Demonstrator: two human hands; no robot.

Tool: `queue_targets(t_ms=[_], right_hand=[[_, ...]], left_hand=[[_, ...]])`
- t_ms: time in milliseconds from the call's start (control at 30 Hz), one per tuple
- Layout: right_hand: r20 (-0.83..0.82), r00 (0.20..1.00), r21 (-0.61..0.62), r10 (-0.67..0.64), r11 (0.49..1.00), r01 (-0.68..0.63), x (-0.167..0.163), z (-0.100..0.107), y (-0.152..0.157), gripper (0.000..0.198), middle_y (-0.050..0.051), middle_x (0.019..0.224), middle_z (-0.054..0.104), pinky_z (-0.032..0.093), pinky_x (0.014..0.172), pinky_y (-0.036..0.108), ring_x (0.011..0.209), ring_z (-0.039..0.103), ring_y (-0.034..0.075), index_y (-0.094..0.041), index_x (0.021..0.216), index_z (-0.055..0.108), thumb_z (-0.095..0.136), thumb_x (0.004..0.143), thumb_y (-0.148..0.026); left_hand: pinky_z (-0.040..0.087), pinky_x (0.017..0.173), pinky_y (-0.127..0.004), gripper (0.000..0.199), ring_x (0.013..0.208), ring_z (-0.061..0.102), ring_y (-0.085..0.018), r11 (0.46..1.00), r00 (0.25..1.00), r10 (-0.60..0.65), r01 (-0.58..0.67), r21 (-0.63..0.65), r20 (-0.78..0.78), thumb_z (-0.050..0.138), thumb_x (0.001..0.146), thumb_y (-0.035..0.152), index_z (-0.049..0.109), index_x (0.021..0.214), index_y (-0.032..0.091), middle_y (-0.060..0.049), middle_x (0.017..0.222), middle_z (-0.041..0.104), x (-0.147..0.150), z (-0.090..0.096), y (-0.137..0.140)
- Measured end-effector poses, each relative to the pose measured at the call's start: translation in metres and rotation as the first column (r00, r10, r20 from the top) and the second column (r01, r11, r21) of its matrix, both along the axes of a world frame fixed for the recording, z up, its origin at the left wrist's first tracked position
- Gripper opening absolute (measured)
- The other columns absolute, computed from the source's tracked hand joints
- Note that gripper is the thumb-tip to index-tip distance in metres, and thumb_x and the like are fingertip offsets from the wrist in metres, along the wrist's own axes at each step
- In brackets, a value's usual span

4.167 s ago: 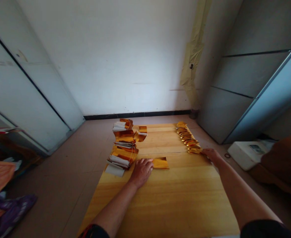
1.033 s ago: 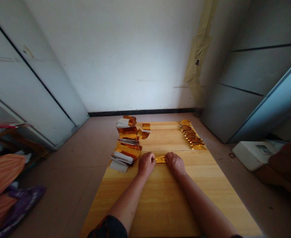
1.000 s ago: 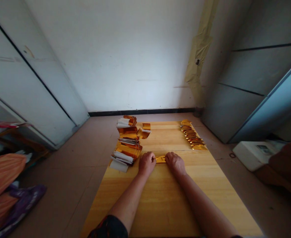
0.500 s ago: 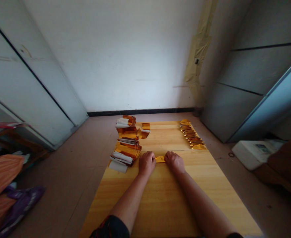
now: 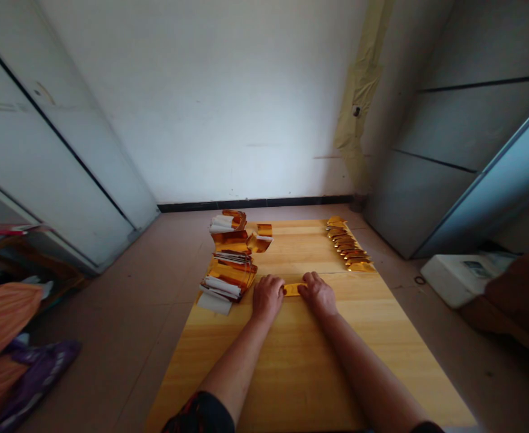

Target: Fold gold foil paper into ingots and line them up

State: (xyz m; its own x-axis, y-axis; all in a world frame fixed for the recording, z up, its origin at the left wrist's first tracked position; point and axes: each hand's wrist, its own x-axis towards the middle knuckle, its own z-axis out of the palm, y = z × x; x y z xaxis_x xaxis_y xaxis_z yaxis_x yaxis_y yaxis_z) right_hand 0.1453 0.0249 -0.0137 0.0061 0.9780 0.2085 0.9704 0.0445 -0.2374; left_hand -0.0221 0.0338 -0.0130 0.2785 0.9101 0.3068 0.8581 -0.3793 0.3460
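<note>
At the middle of the counter [image 5: 309, 367], in the lone head view, gripping a narrow gold strip [image 5: 295, 290] by its ends, with the fingers of the left hand [image 5: 268, 294] closed on one end and those of the right hand [image 5: 320, 294] curled onto the other; cannot make out the hidden tips. Would call this piece partly done, judging by its slim, flattened look. Can see along the counter's right edge an overlapping row of folded gold pieces [image 5: 346, 245], probably finished. Can see on the counter's left side bundles of gold sheets [image 5: 229, 241] with white backs, plus a curled gold sheet [image 5: 259, 243] near its far end, presumably left to do; cannot count either lot reliably. Should mind the nearest bundle [image 5: 235, 272], sitting just beside the left hand and likely to get brushed. Beyond the counter's far edge, can find a white wall [image 5: 246, 108]; to its left, an orange bag [image 5: 5, 313] and a purple bag [image 5: 50, 367]; to its right, a white box [image 5: 445, 276] and a tall grey cabinet [image 5: 449, 126].
</note>
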Motion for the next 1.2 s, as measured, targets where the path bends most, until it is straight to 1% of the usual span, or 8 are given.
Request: queue_targets(t_ms=[133,267,367,667,733,867,1067,1200], right_hand=[[-0.008,1.0,0.04,0.03,0.999,-0.029,0.002,0.0,-0.001,0.009,0.003,0.091,0.06,0.032,0.061,0.022,0.085,0.056,0.014,-0.021,0.085,0.056,0.05,0.087,-0.028],[0.047,0.996,-0.041,0.071,0.997,-0.069,0.0,0.003,-0.001,0.016,0.003,0.084,0.062,0.032,0.061,0.023,0.078,0.058,0.013,-0.02,0.08,0.059,0.047,0.09,-0.025],[0.061,0.997,-0.07,0.044,0.997,-0.04,-0.003,0.006,0.0,0.015,0.003,0.086,0.063,0.032,0.061,0.023,0.078,0.059,0.013,-0.02,0.084,0.059,0.046,0.09,-0.024],[0.042,0.998,-0.096,-0.044,0.994,0.048,-0.01,0.013,-0.005,0.012,0.005,0.089,0.064,0.032,0.063,0.025,0.081,0.059,0.015,-0.02,0.086,0.059,0.047,0.088,-0.022],[0.018,0.998,-0.094,-0.053,0.994,0.055,-0.013,0.015,-0.007,0.012,0.006,0.089,0.063,0.033,0.065,0.025,0.083,0.058,0.017,-0.019,0.086,0.058,0.054,0.085,-0.03],[-0.003,0.995,-0.083,-0.097,0.992,0.096,-0.018,0.016,-0.01,0.025,0.006,0.089,0.062,0.034,0.067,0.027,0.086,0.057,0.02,-0.02,0.086,0.058,0.062,0.077,-0.042],[-0.04,0.987,-0.123,-0.155,0.981,0.149,-0.02,0.015,-0.006,0.027,0.005,0.09,0.061,0.034,0.067,0.027,0.087,0.057,0.021,-0.02,0.087,0.057,0.065,0.073,-0.042],[-0.119,0.983,-0.176,-0.14,0.977,0.118,-0.013,0.014,-0.003,0.017,0.004,0.088,0.061,0.033,0.066,0.025,0.082,0.057,0.017,-0.02,0.083,0.058,0.065,0.073,-0.03]], left_hand=[[0.037,0.076,-0.033,0.015,0.091,0.05,-0.02,0.995,0.99,-0.095,0.099,0.031,-0.102,0.051,0.084,0.015,0.064,0.08,0.023,-0.005,0.091,0.058,0.002,0.003,-0.002],[0.038,0.074,-0.034,0.018,0.088,0.049,-0.021,0.982,0.97,-0.185,0.188,0.004,-0.157,0.048,0.085,0.012,0.063,0.079,0.021,-0.007,0.084,0.058,0.005,-0.001,0.002],[0.039,0.074,-0.033,0.021,0.085,0.05,-0.02,0.978,0.966,-0.209,0.208,-0.022,-0.151,0.047,0.084,0.008,0.064,0.078,0.02,-0.007,0.083,0.058,0.004,-0.004,0.003],[0.036,0.076,-0.034,0.023,0.089,0.052,-0.02,0.958,0.937,-0.271,0.285,0.033,-0.219,0.045,0.088,0.015,0.063,0.097,0.024,-0.006,0.09,0.061,-0.011,0.006,-0.018],[0.035,0.077,-0.034,0.022,0.09,0.053,-0.02,0.956,0.934,-0.274,0.29,0.04,-0.229,0.044,0.088,0.016,0.062,0.097,0.024,-0.006,0.092,0.062,-0.012,0.007,-0.02],[0.033,0.076,-0.035,0.02,0.09,0.054,-0.02,0.96,0.933,-0.256,0.277,0.049,-0.253,0.045,0.089,0.016,0.063,0.092,0.022,-0.006,0.092,0.063,-0.011,0.004,-0.02],[0.033,0.078,-0.035,0.02,0.093,0.054,-0.02,0.967,0.947,-0.229,0.247,0.054,-0.224,0.046,0.089,0.017,0.064,0.095,0.023,-0.006,0.094,0.063,-0.008,0.002,-0.02],[0.035,0.078,-0.035,0.017,0.092,0.055,-0.02,0.966,0.947,-0.236,0.253,0.055,-0.217,0.048,0.089,0.018,0.064,0.094,0.023,-0.006,0.094,0.064,-0.009,0.002,-0.021]])
